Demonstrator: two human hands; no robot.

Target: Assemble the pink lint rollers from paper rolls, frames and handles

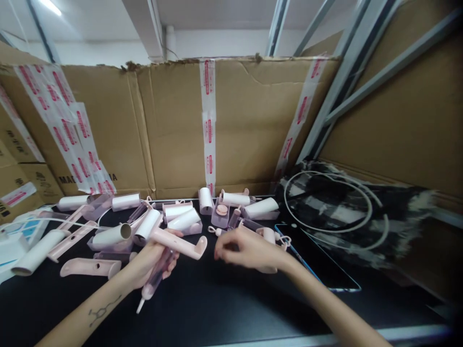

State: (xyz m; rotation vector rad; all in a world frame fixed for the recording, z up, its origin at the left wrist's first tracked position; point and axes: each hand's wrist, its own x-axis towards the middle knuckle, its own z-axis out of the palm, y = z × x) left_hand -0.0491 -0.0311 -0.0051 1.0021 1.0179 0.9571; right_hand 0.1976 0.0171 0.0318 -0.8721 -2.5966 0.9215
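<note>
My left hand (148, 262) is closed around a see-through purple tube (159, 272) with a pink cap and thin tip pointing down toward me. A pale pink bracket-like arm (181, 243) with a hooked end lies across the top of the same hand, apparently held with it. To the right, my right hand (240, 248) hovers low over the table with its fingers curled in toward the thumb. Whatever its fingertips may hold is hidden. Around both hands lie lint roller parts: white paper rolls (183, 220), purple covers (220, 216) and pink handle pieces (90, 268).
A dark tablet (321, 260) lies on the black tabletop (224, 313) at the right. Behind it is a black-and-white bundle (333, 207) with a coiled white cord. A tall cardboard wall (177, 130) closes off the back. Metal shelf bars (336, 82) slope at the right.
</note>
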